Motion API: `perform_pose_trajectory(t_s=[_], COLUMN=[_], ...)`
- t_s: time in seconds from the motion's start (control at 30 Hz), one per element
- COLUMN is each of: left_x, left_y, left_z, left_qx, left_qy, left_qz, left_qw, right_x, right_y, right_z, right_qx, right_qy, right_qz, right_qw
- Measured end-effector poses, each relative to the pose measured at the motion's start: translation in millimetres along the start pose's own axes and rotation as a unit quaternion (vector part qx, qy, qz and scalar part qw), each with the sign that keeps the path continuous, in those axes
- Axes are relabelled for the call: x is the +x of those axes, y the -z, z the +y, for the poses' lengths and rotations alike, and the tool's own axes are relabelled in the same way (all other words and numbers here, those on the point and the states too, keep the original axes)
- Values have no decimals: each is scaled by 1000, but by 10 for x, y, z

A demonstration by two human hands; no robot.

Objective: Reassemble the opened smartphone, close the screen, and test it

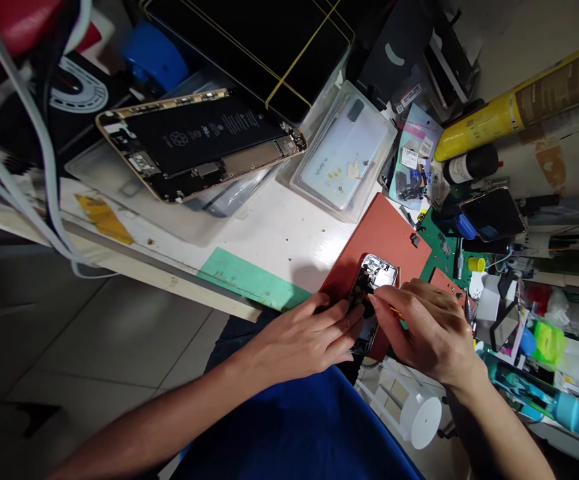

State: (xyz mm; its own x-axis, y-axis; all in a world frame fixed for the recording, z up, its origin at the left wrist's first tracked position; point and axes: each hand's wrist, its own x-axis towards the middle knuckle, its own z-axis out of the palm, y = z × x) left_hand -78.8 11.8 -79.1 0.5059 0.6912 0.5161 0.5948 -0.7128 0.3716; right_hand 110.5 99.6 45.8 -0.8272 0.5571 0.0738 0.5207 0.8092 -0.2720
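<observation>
Left hand touches an opened phone lying on a red mat; right hand pinches a thin orange tool over it. Desk, farther left: a second phone, also opened, battery exposed; white phone in a clear tray.

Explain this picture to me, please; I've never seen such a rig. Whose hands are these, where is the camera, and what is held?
There is no machine: these are a person's bare hands. The single picture comes from a camera worn on the head, looking forward and down. The left hand lies on an opened phone, which is on a red mat. The right hand pinches a thin orange tool, mostly hidden, over that phone. The mat lies on a white table. Farther left, a gold phone shows its insides; near it, a white phone sits in a clear tray.
</observation>
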Motion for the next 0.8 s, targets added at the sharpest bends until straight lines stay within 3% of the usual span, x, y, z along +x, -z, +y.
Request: perform_pose_trajectory(t_s=[0.8], left_x=[6], left_y=[3], left_z=[-12], left_qx=[-6], left_qy=[-6], left_qz=[-1], left_qw=[1000], right_x=[10], right_y=[1], right_z=[-10], right_qx=[-5], right_qy=[1], right_qz=[-6], right_qw=[1000])
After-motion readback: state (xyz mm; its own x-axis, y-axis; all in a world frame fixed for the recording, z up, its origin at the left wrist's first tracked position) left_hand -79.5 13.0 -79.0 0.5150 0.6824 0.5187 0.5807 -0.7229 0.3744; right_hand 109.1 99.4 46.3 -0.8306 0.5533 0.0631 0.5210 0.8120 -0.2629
